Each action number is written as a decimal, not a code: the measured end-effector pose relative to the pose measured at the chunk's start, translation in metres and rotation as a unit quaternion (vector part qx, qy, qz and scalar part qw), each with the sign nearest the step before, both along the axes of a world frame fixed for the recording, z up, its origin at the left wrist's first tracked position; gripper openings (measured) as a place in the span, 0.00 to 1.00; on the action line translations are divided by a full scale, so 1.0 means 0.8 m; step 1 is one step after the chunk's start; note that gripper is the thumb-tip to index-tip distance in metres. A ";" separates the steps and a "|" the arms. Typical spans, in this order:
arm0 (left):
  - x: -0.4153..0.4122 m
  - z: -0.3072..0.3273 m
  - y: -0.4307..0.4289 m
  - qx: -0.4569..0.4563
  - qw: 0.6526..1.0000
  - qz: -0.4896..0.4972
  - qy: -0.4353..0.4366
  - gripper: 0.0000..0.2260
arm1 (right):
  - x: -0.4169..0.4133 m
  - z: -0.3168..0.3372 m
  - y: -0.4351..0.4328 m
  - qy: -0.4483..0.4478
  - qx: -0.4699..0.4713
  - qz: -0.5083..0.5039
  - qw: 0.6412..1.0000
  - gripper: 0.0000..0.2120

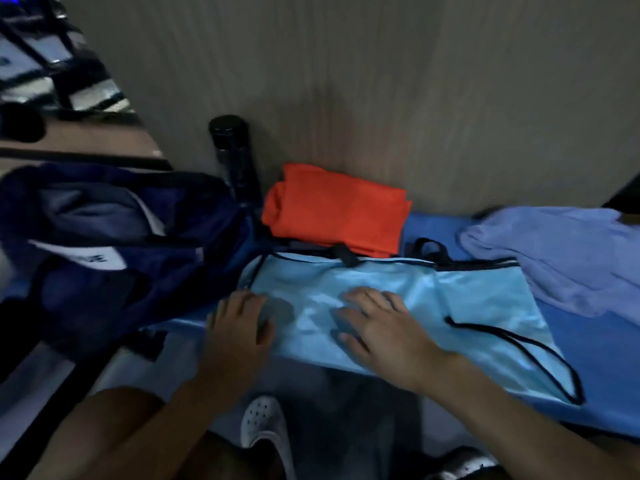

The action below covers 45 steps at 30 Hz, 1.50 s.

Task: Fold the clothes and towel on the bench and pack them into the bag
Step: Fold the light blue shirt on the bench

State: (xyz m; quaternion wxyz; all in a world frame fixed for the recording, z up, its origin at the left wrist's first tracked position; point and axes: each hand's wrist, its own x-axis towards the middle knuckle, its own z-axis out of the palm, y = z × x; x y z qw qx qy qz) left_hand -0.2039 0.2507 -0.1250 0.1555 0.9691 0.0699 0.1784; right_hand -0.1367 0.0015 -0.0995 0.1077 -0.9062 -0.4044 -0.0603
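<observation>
A shiny light-blue garment [433,299] with black trim lies spread flat along the front of the blue bench [602,368]. My left hand [239,327] rests on its left edge, and whether the fingertips curl round the fabric cannot be made out. My right hand [377,323] presses flat on the garment's middle with fingers spread. Behind it, against the wall, sits a folded orange garment [339,213]. A crumpled lavender towel [568,258] lies at the right. The dark navy bag [114,244] stands open at the left end of the bench.
A black bottle [235,161] stands against the wall between the bag and the orange garment. A grey wall backs the bench. Below the bench edge are my feet in a white clog [266,431] and a dark shoe. A desk with dark items is at the far left.
</observation>
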 end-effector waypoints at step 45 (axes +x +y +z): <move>-0.041 0.007 0.028 -0.643 0.717 0.271 0.002 0.08 | 0.124 0.054 0.237 0.174 -0.156 0.095 0.968 0.13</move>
